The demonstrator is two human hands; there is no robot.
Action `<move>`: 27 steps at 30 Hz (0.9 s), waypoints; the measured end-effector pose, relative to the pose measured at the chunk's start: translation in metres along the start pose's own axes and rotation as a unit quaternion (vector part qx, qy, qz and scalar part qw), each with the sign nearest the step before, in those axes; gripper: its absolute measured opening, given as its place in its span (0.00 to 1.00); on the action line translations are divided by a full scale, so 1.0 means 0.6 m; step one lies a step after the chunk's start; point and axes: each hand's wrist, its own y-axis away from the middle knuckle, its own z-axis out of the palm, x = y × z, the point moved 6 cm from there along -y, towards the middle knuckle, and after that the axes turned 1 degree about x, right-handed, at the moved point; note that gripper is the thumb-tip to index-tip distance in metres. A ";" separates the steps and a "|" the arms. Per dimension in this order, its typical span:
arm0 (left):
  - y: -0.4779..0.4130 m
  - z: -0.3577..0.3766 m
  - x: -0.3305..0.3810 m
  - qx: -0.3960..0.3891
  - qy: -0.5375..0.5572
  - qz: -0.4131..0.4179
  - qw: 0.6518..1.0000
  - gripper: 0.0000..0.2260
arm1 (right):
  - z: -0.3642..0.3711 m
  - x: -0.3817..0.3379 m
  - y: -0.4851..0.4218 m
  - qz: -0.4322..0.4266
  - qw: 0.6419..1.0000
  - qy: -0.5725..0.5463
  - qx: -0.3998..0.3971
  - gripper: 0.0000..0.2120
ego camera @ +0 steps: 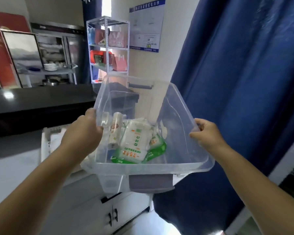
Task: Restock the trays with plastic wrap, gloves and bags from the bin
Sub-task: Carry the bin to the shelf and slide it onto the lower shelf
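A clear plastic bin [180, 106] with grey handles is held up in the air in front of me. My left hand [85, 133] grips its left rim and my right hand [206, 133] grips its right rim. In the bin's bottom lie a roll of plastic wrap [115, 131] on the left, a white-and-green pack of gloves [136, 141] in the middle, and a second green pack [157, 146] partly under it. A white tray [47, 138] shows below my left hand, mostly hidden by my arm.
A white cabinet [85, 206] with a countertop stands under the bin. Behind it runs a dark counter [41, 99]. A white shelf rack [109, 46] with boxes stands at the back wall. A blue curtain [244, 73] hangs close on the right.
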 end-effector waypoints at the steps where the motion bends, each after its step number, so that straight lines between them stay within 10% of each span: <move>1: -0.013 0.020 0.016 -0.001 0.011 0.008 1.000 0.19 | -0.014 0.013 -0.013 0.005 1.000 0.001 0.007 0.15; 27: -0.563 0.529 0.225 -0.103 0.084 0.015 0.991 0.16 | -0.072 0.212 -0.700 0.029 0.989 0.143 0.004 0.20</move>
